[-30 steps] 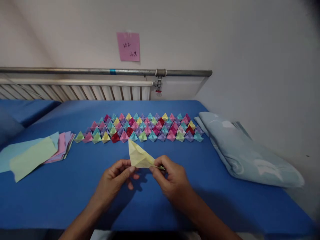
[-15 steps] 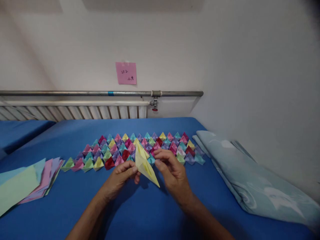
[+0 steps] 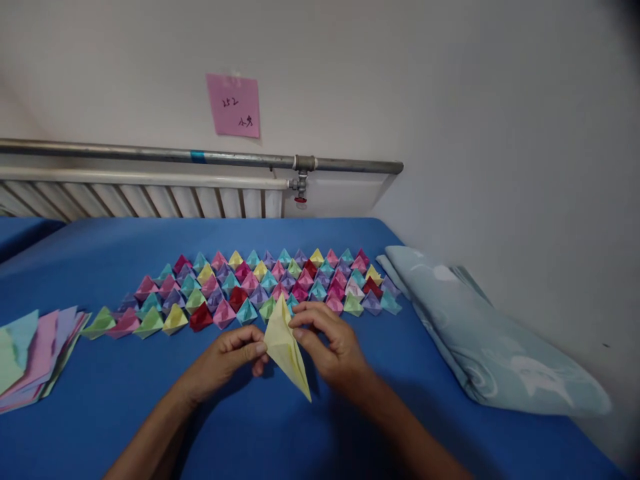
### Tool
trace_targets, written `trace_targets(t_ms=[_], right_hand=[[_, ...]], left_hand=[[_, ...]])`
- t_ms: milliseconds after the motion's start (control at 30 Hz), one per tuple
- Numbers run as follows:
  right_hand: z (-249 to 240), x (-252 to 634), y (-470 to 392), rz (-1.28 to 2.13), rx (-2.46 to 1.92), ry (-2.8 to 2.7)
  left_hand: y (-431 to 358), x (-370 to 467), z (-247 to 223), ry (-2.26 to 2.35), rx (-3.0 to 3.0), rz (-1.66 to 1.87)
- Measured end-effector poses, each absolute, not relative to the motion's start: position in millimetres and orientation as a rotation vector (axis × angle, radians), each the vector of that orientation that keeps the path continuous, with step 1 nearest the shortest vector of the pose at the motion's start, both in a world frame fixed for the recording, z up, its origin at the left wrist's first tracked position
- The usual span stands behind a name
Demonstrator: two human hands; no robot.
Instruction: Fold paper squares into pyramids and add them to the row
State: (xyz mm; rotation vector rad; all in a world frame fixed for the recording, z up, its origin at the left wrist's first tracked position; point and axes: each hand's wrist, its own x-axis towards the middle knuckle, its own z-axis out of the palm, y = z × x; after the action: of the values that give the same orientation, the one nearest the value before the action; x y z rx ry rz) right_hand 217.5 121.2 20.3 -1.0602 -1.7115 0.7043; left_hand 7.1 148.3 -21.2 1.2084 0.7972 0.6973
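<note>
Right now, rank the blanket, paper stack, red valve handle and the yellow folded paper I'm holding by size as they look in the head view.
1. Blanket
2. Paper stack, cut off at left
3. Yellow folded paper
4. Red valve handle

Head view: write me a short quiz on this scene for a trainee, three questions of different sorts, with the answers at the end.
1. Multiple choice: what lies to the right of the rows of folded paper boats?
A) the stack of coloured paper
B) the folded light-blue blanket
C) the white radiator

2. True or false: the left hand has its grip on the folded yellow paper.

3. Fill in the blank: the handwritten note on the wall, above the grey metal pipe, is ____ in colour.

Key: 1. B; 2. true; 3. pink
</note>
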Motion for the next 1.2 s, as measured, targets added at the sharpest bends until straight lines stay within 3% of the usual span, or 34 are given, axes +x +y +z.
trace_targets(t_ms=[167, 600, 800, 1200], right_hand=[[21.3, 219.3, 122.0, 0.815, -1.075, -1.778], [10.8, 215.5, 121.4, 1.502, -1.095, -1.514], [7.3, 213.0, 123.4, 1.299, -1.147, -1.652], [-5.2, 208.8, 123.9, 1.527, -1.187, -1.533]], left_hand=[[146.9, 3.8, -18.9, 0.783, 1.245, 0.629], [141.1, 2.1, -16.7, 0.787, 1.226, 0.573], [140.0, 1.7, -17.7, 0.804, 1.210, 0.550], [140.0, 3.4, -20.6, 0.857, 1.090, 0.538]])
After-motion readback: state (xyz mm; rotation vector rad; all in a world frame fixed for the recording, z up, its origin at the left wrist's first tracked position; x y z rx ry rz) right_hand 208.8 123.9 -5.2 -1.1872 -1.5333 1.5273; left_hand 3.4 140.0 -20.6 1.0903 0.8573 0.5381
